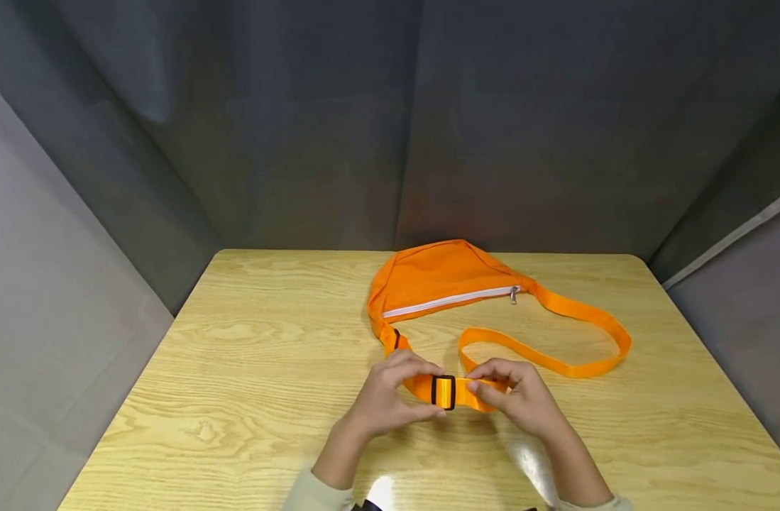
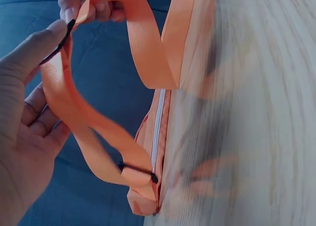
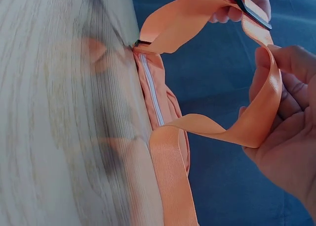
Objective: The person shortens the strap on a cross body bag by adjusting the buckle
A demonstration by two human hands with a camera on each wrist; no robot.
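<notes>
An orange waist bag (image 1: 450, 277) with a white zipper lies toward the back of the table, its orange strap (image 1: 594, 316) looping out to the right and back to the front. My left hand (image 1: 390, 394) pinches a black slide buckle (image 1: 443, 392) between thumb and fingers, the strap threaded through it. Just to its right, my right hand (image 1: 517, 397) pinches the strap between thumb and fingertips. Both wrist views show the held strap lifted off the tabletop. A second black strap fitting (image 2: 138, 171) joins the strap near the bag's left end.
The bag rests on a wood-grain table (image 1: 249, 369). Dark grey curtain (image 1: 300, 142) hangs close behind the table's back edge. Lighter grey panels (image 1: 57, 298) stand at the sides.
</notes>
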